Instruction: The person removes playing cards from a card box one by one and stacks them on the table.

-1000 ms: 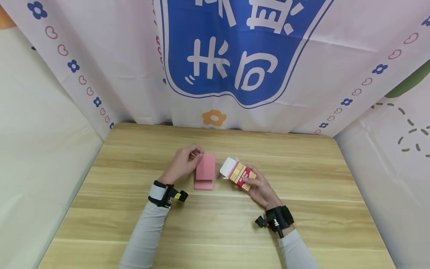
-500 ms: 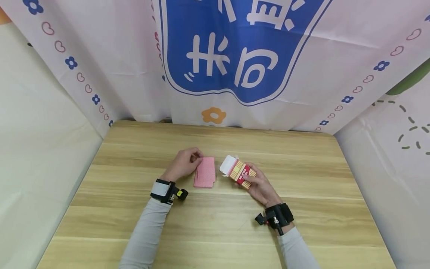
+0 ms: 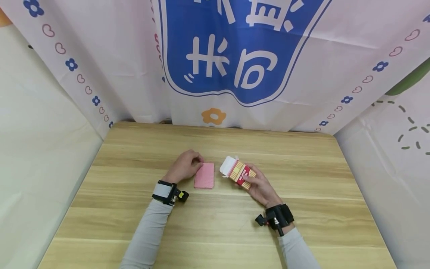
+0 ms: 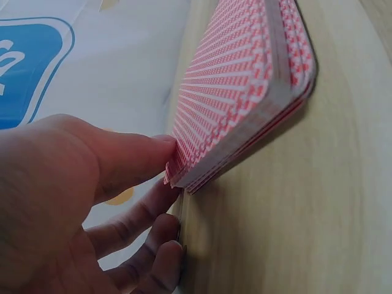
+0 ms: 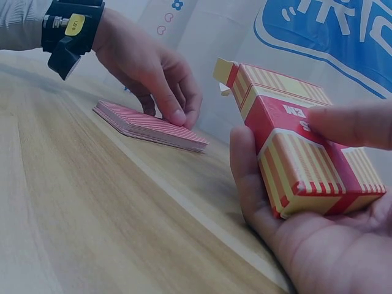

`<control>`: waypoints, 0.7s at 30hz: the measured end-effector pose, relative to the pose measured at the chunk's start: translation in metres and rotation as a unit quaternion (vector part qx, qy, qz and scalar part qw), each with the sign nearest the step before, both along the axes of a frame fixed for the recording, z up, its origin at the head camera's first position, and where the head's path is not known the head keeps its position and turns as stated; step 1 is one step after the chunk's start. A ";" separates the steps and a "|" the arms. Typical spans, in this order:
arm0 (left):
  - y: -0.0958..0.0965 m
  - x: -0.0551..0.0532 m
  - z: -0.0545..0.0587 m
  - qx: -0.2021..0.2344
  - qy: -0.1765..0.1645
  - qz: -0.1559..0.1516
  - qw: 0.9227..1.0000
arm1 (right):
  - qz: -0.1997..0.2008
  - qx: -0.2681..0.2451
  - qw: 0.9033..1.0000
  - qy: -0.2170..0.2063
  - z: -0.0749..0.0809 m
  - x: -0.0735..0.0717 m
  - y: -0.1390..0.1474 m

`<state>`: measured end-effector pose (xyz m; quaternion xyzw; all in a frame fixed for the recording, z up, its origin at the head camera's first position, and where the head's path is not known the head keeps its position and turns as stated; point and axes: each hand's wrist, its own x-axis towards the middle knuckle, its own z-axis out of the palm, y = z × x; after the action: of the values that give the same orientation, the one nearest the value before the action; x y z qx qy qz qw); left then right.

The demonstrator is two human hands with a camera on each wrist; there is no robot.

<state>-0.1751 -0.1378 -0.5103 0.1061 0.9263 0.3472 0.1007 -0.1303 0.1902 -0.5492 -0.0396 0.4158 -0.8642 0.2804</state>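
Note:
A deck of playing cards [image 3: 204, 175] with red-patterned backs lies face down in a squared stack on the table. My left hand [image 3: 185, 166] pinches the far left corner of the deck, thumb on top and index finger at the edge. In the left wrist view the upper cards [image 4: 226, 79] sit slightly out of line with those beneath. To the right, my right hand [image 3: 263, 188] holds a red and yellow striped card box [image 3: 240, 173], thumb across its printed face. The box's white flap [image 3: 228, 165] stands open toward the deck. The inside of the box is hidden.
The wooden table [image 3: 215, 231] carries the deck between both arms. Behind its back edge hangs a white cloth [image 3: 141, 93] with a blue printed sign. Pale cloth walls border both sides. A strap with a small camera [image 3: 278, 218] sits on each wrist.
My left hand has drawn the upper cards back toward me until they line up over the lower ones. The right hand and the box have stayed nearly still.

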 end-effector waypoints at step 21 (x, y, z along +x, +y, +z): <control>-0.001 0.001 -0.001 -0.009 -0.002 -0.004 1.000 | 0.000 0.018 1.000 -0.009 -0.001 -0.001 0.001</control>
<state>-0.1739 -0.1390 -0.5114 0.1081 0.9288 0.3386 0.1047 -0.1312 0.1916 -0.5504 -0.0270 0.4285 -0.8571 0.2845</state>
